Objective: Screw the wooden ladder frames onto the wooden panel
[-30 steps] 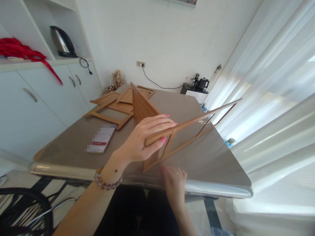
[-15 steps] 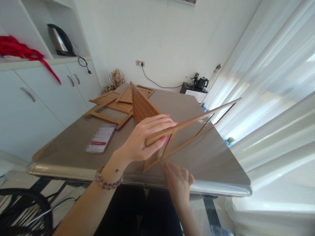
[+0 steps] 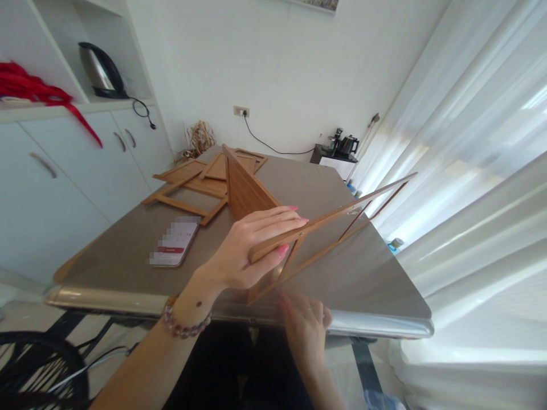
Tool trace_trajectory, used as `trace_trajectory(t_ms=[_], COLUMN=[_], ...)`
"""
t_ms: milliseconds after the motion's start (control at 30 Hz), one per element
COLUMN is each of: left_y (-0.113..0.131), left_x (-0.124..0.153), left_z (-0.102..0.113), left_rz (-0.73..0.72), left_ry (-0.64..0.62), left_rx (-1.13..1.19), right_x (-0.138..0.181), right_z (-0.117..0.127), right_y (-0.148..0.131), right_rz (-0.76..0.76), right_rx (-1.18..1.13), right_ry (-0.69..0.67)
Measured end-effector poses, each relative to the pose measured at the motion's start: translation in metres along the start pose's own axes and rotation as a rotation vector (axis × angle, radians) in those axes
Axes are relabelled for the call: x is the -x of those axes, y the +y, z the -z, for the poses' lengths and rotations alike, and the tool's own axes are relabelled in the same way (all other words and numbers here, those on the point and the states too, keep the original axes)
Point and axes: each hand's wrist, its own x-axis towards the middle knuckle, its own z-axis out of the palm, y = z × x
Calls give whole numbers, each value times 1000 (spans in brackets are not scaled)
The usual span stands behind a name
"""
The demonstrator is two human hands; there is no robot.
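Observation:
My left hand [image 3: 252,245] is closed around the near end of a wooden frame [image 3: 333,213], thumb below and fingers over the top rail. The frame stands on its long edge, slanting away to the right, with crossbars between its two rails. A screw head shows in the upper rail just beyond my fingertips. A slatted wooden panel [image 3: 245,188] stands upright behind my left hand. Low by the frame's bottom rail, at the table's front edge, is my right hand [image 3: 305,322]. Its fingers are curled together and slightly blurred; anything between them is hidden.
Several flat wooden frames and panels [image 3: 183,196] lie at the back left of the grey table [image 3: 363,285]. A phone [image 3: 177,242] lies left of my left hand. A black chair [image 3: 38,364] stands at lower left, and white curtains [image 3: 470,228] hang at right.
My right hand has shifted slightly left and down beside the lower rail. My left hand keeps its hold, and the frame's near end sits a little lower. The view has shifted slightly.

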Motion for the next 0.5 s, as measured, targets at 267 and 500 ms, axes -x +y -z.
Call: trace_trajectory(t_ms=[267,500], left_y=[13,16], left_x=[8,7], left_z=[5,10], left_rz=[-9,-9], left_ry=[14,-18], left_rx=[45,65], right_x=[13,6], right_z=[9,13], right_y=[-14,-22], right_rz=[-12,-186], right_rx=[57,-207], right_ry=[39,-95])
